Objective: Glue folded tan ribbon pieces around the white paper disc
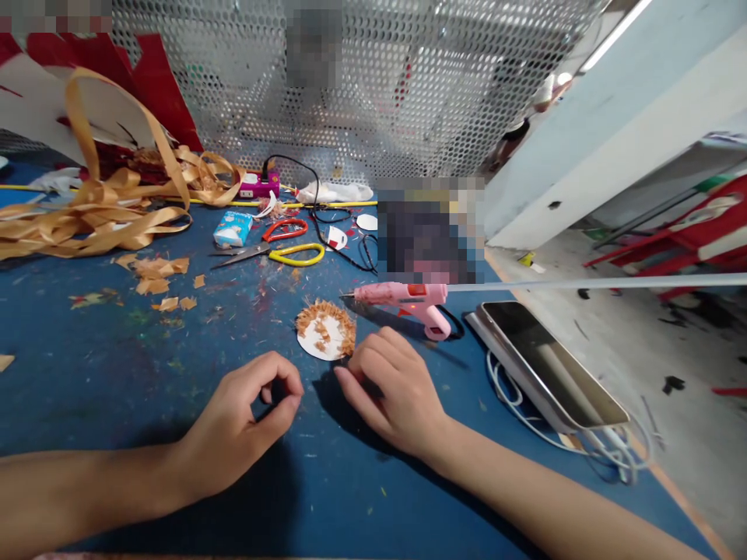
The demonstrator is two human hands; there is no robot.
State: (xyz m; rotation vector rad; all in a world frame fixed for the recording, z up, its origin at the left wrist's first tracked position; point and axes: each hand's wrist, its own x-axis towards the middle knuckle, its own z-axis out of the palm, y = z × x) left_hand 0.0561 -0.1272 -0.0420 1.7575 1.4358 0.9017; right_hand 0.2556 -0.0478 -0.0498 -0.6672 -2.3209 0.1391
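A white round disc (318, 344) lies on the blue table, with short frayed tan ribbon bits along its upper and right edge and across its middle. My left hand (248, 420) is to the lower left of the disc, thumb and forefinger curled together in a loose ring, nothing seen between them. Close to the disc's lower right edge, my right hand (397, 389) has loosely bent fingers and its thumb apart, with nothing visible in it. Just beyond it is a pink glue gun (402, 294), its metal nozzle toward the disc and a long glue stick behind.
Scissors (297, 254) with red and yellow handles lie open by a blue-and-white packet (233, 229). Tan ribbon (117, 210) is heaped at the left, above ribbon scraps (155, 274). At the right are a phone (548, 362) and white cable (513, 397). A perforated metal panel (362, 101) stands behind.
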